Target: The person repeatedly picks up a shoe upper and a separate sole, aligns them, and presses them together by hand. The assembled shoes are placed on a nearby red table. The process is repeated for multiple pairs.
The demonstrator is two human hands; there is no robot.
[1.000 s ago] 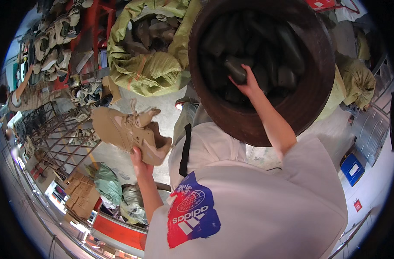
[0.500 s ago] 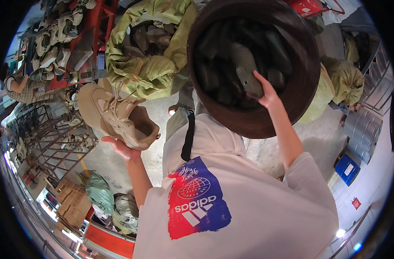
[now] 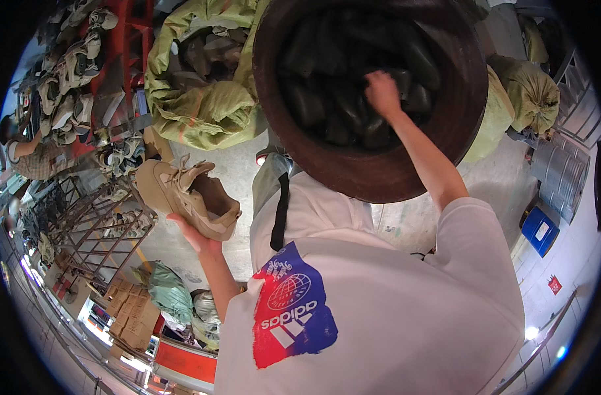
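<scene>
The left hand [image 3: 196, 238] cups a tan lace-up suede shoe [image 3: 187, 195] from beneath, fingers curled around its sole, holding it out to the person's left at chest height. The right hand [image 3: 382, 94] reaches down into a large round dark-brown barrel [image 3: 406, 172], its grip closed among the dark shoe-shaped forms [image 3: 327, 105] piled inside; whether it pinches one I cannot tell. Behind the shoe gapes an open yellow-green woven sack [image 3: 195, 115]. Further left, a red rack [image 3: 126, 39] carries more tan shoes. A blue bin [image 3: 539, 230] stands at the right.
</scene>
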